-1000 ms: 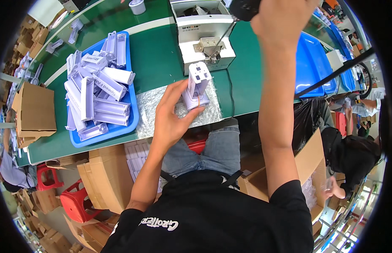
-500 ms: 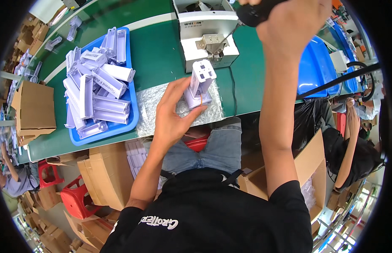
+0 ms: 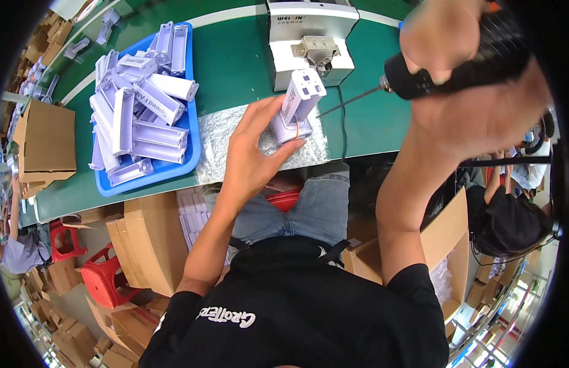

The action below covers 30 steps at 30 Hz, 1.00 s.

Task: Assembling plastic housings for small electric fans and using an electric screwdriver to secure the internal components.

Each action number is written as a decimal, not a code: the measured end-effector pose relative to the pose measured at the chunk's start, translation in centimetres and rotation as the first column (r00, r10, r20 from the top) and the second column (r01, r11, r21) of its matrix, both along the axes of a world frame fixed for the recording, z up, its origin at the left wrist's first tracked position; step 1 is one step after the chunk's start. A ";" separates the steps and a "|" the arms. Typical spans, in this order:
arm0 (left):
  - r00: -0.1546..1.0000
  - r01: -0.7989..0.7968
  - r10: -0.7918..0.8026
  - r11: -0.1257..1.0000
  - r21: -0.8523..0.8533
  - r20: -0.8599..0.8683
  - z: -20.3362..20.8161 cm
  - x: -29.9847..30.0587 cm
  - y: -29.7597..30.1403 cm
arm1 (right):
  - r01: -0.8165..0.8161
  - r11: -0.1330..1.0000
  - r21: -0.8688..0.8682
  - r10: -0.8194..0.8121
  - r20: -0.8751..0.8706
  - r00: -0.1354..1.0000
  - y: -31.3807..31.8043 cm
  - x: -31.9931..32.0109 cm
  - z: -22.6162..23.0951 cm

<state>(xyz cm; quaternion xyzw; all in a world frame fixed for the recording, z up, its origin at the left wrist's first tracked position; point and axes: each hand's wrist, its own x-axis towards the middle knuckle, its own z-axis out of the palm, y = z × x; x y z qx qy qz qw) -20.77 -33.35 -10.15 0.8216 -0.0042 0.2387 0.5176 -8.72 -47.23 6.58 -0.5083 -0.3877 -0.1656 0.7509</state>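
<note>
Now right hand lowered, screwdriver nearer white housing, left hand gripping.

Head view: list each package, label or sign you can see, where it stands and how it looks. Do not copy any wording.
Label strip: front of the grey-white machine at the bench's far edge; narrow, dark print.
Side label: on the white casing in the left hand; pale, lilac print.
Cardboard box: left bench end; brown, open.
Carton: lower right, beside the person; brown, open.

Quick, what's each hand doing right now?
Left hand: closed on a white plastic part.
Right hand: closed on a black screwdriver.
</note>
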 end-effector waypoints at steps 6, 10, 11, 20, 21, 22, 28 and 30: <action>1.000 -0.013 0.013 1.000 0.007 0.003 -0.3 -0.1 0.1 | -0.009 1.000 0.001 0.009 -0.008 1.000 1.7 -1.5 -0.4; 1.000 -0.014 0.014 1.000 -0.001 -0.001 -0.4 -0.2 0.1 | -0.014 1.000 0.003 0.014 -0.006 1.000 2.3 -1.6 -0.5; 1.000 -0.013 0.013 1.000 -0.002 0.000 -0.4 -0.2 0.1 | -0.011 1.000 0.002 0.011 -0.004 1.000 2.4 -1.9 -0.4; 1.000 -0.003 0.004 1.000 -0.020 0.010 -0.4 -0.2 0.1 | -0.005 1.000 -0.003 0.005 0.012 1.000 3.4 -1.9 -0.2; 1.000 0.000 0.000 1.000 -0.029 0.002 -0.3 -0.2 0.1 | -0.004 1.000 -0.004 0.004 0.012 1.000 3.5 -1.9 -0.2; 1.000 0.004 -0.004 0.999 -0.039 -0.005 -0.3 -0.2 0.1 | -0.002 1.000 -0.004 0.002 0.013 1.000 3.5 -1.9 -0.2; 1.000 -0.010 0.009 1.000 -0.014 -0.018 -0.1 -0.3 0.0 | 0.006 1.000 -0.006 -0.006 0.020 1.000 3.5 -1.7 -0.1; 1.000 -0.003 0.003 1.000 -0.014 -0.009 -0.4 -0.2 0.2 | 0.008 1.000 -0.006 -0.008 0.021 1.000 3.6 -1.8 -0.1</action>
